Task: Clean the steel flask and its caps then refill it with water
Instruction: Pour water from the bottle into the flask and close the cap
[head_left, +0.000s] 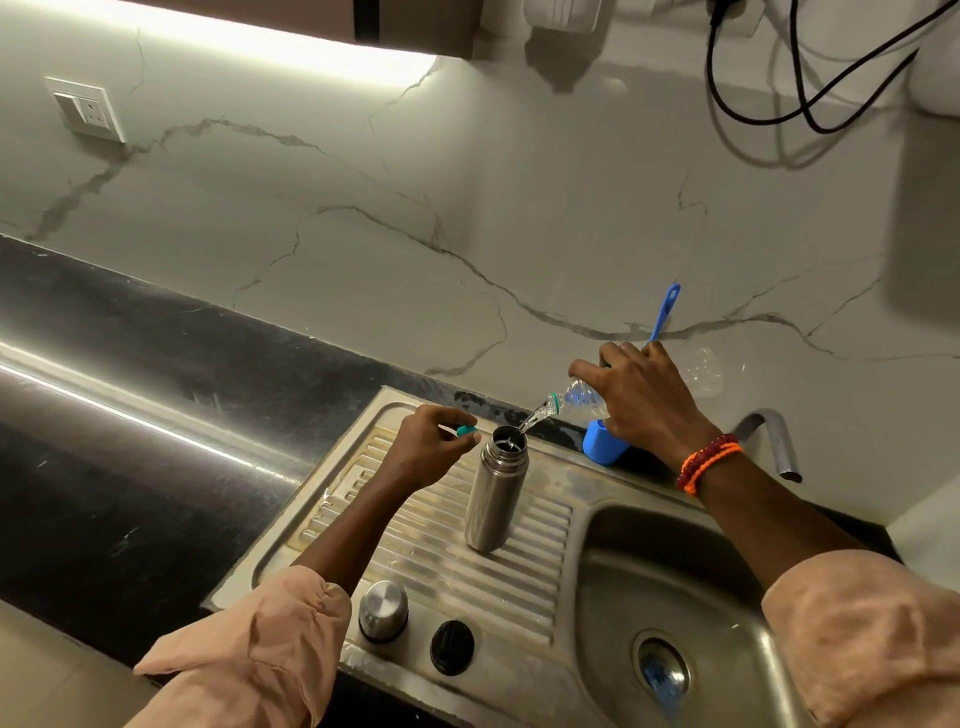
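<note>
Refill step judged in progress. Flask (496, 493) stands upright and open-mouthed on the ribbed drainboard (535, 571), at 9 o'clock from the sink bowl (623, 582); placement there lets any spill run to the drain.

Right hand (641, 397), at 1 o'clock from the flask mouth, wraps around a clear plastic bottle (579, 397), fingers curled over its body. Bottle tilted neck-down toward 8 o'clock so the stream (535, 418) drops into the flask opening. Wrist cocked, forearm reaching in from 4 o'clock, bead bracelets (706, 462) at the wrist.

Left hand (431, 449), just beside the flask neck at 9 o'clock, pinches a small teal cap (466, 430) between thumb and fingertips; probably the bottle's own cap, kept ready for reclosing. Not touching the flask, as far as visible.

Steel cap (383, 610) and black inner cap (452, 647) set near the drainboard's front edge, at 7 and 6 o'clock from the flask, well apart from the pour and within reach for closing.

Blue brush (665, 312) stands in a blue holder (602, 447) at 2 o'clock, partly hidden behind the right hand.

Fill level inside the flask not visible.
</note>
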